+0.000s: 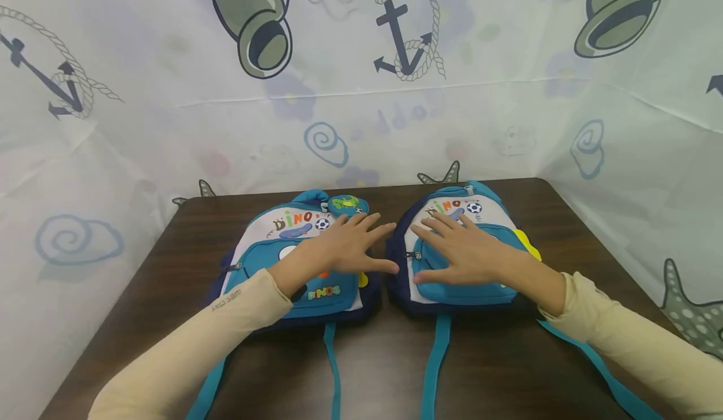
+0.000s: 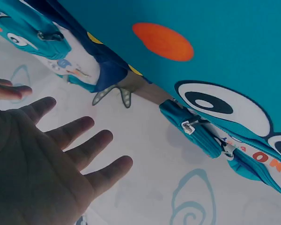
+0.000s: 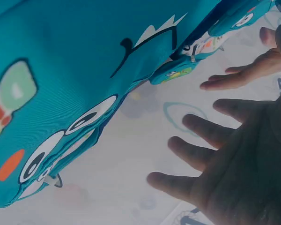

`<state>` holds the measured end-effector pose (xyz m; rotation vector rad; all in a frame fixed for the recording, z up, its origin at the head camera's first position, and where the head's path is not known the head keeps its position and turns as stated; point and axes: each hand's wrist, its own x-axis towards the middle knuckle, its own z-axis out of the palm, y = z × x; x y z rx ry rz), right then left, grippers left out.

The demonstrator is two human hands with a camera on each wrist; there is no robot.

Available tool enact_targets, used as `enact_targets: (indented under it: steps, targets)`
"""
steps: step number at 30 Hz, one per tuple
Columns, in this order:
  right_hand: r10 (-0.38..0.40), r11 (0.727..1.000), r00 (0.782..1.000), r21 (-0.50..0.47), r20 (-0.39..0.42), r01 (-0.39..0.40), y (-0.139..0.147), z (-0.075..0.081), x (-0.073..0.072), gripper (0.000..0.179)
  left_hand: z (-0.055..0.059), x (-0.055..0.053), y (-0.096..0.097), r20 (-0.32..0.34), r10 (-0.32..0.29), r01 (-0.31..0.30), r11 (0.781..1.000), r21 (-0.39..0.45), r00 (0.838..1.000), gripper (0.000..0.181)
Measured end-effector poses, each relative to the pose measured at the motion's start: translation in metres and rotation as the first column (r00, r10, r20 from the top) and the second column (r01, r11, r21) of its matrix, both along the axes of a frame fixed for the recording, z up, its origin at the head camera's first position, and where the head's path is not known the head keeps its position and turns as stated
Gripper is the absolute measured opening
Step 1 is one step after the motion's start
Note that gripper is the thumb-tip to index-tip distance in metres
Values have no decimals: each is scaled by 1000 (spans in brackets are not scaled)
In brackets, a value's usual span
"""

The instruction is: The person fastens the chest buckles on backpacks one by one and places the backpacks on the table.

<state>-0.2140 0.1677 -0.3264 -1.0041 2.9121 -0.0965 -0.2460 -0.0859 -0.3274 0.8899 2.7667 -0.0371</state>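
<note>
Two small children's backpacks lie side by side on the dark table, white and teal with navy sides and "DINO" lettering. Over the left backpack (image 1: 324, 307) my left hand (image 1: 347, 244) is spread, palm down, fingers apart. My right hand (image 1: 469, 253) is spread the same way above the right backpack (image 1: 432, 291). Both wrist views show a gap between the palms and the bags, with nothing held. A cartoon face with big eyes (image 2: 206, 102) covers the left bag's teal pocket. From that bag's top hangs a small teal pouch (image 1: 348, 204) with a green dinosaur.
Teal straps (image 1: 435, 370) trail from both bags towards the near side of the brown table (image 1: 378, 376). A white cloth (image 1: 361, 112) printed with anchors, shells and starfish surrounds the table at the back and sides.
</note>
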Motion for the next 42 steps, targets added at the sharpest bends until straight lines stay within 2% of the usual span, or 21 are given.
enact_targets:
  steps: [3, 7, 12, 16, 19, 25, 28, 33, 35, 39, 41, 42]
  targets:
    - [-12, 1000, 1000, 8, 12, 12, 4, -1, 1, 93, -1, -9, 6, 39, 13, -14, 1000, 4, 999, 87]
    - [-25, 1000, 999, 5, 31, 25, 8, -4, 4, 93, -5, -18, 16, 61, 8, -8, 1000, -4, 998, 85]
    - [-30, 1000, 998, 4, 62, 30, 10, -7, 9, 93, -10, -21, 27, 86, -6, 9, 999, -33, 996, 85]
    - [-52, 999, 995, 20, 86, 51, 10, -11, 14, 97, -15, -24, 34, 126, 20, -13, 998, -55, 992, 84]
    - [-81, 996, 991, 35, 106, 78, 9, -14, 18, 99, -19, -29, 37, 185, 38, -33, 999, -32, 982, 82]
    - [-125, 992, 980, 44, 155, 120, 9, -21, 21, 96, -32, -43, 47, 309, 30, -70, 990, 119, 951, 76]
    - [-162, 986, 973, 54, 166, 155, 8, -25, 21, 97, -36, -45, 54, 341, 48, -97, 987, 128, 939, 77]
    - [-229, 972, 961, 81, 152, 219, 4, -32, 22, 99, -38, -41, 64, 363, 119, -173, 978, 120, 924, 80]
    - [-244, 969, 959, 84, 146, 234, 2, -35, 22, 99, -38, -41, 67, 387, 158, -230, 962, 149, 909, 79]
    - [-250, 967, 961, 75, 116, 243, -2, -41, 21, 100, -38, -43, 71, 473, 234, -372, 901, 223, 850, 77]
    - [-250, 968, 963, 63, 101, 244, -3, -45, 21, 100, -37, -44, 73, 504, 269, -428, 874, 229, 821, 75]
    - [-250, 968, 963, 57, 95, 246, -3, -46, 21, 100, -37, -44, 74, 510, 283, -444, 868, 225, 812, 73]
